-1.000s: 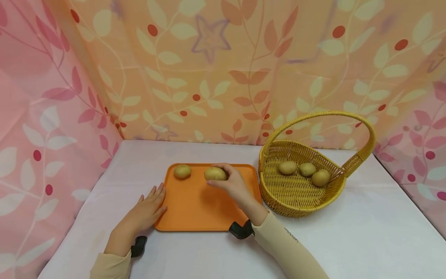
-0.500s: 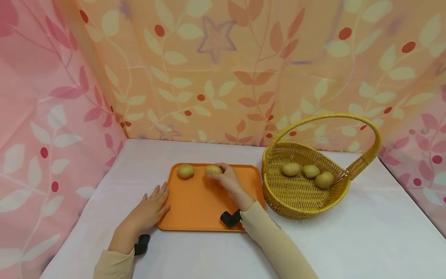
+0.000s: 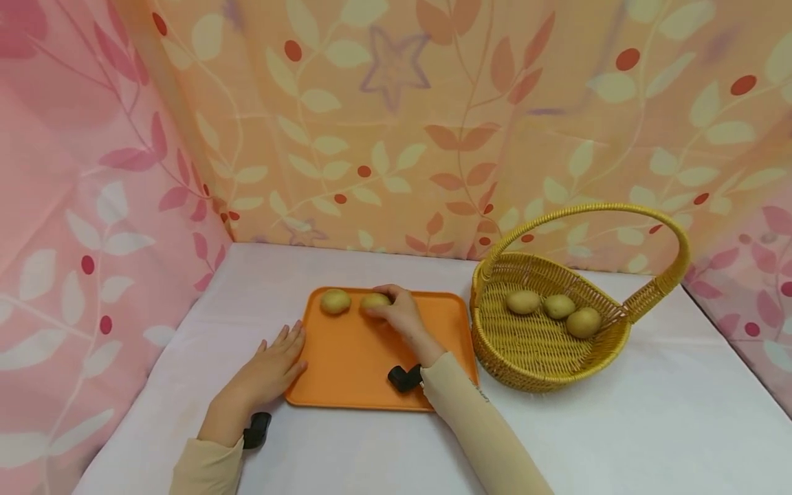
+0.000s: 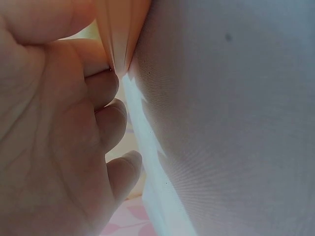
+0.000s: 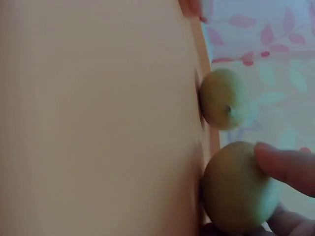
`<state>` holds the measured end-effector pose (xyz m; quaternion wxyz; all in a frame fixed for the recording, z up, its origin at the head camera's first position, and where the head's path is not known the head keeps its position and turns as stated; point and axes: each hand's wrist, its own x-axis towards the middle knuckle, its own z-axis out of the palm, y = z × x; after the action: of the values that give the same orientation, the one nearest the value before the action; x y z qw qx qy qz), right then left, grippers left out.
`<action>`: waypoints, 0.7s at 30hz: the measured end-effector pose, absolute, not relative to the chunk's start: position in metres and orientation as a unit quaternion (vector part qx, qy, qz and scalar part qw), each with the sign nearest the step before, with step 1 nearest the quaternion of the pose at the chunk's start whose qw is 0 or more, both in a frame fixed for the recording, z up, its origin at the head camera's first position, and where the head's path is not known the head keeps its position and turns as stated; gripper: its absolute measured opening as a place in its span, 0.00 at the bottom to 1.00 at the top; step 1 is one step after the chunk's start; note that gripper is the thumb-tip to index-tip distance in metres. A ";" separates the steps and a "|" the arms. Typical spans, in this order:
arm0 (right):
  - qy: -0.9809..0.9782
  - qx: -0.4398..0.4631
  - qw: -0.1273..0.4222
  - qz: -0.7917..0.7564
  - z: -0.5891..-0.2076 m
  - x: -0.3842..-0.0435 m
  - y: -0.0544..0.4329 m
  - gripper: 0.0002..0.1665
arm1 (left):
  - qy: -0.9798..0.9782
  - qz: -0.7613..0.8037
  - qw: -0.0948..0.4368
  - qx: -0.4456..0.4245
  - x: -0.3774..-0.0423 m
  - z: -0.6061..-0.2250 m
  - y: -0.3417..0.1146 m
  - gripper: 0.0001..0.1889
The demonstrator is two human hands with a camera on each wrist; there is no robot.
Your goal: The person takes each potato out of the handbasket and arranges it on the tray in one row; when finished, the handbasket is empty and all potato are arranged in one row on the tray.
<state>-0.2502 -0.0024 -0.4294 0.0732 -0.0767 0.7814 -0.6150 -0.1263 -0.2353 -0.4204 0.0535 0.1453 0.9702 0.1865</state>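
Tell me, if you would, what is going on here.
A person's right hand pinches a potato at the far side of an orange tray, on or just above its surface. A second potato lies on the tray, left of the first. The left hand touches the tray's left edge. Three more potatoes sit in the wicker basket to the tray's right.

booth-like setting, room type unclear: white table [image 3: 650,405] walled by leaf-printed pink cloth [image 3: 68,179], orange cloth [image 3: 396,144].
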 end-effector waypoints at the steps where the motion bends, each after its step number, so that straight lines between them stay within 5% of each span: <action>1: 0.786 -0.084 0.071 -0.608 -0.429 -0.251 0.000 0.26 | 0.970 0.186 0.053 0.144 -0.127 -0.420 -0.235 0.30; 21: 0.818 -0.088 0.067 -0.564 -0.432 -0.259 -0.016 0.29 | 0.970 0.183 0.043 0.153 -0.126 -0.421 -0.236 0.30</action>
<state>-0.2586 -0.0162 -0.4322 0.0670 -0.0878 0.8181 -0.5644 -0.1256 -0.2360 -0.4208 0.0426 0.1528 0.9702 0.1833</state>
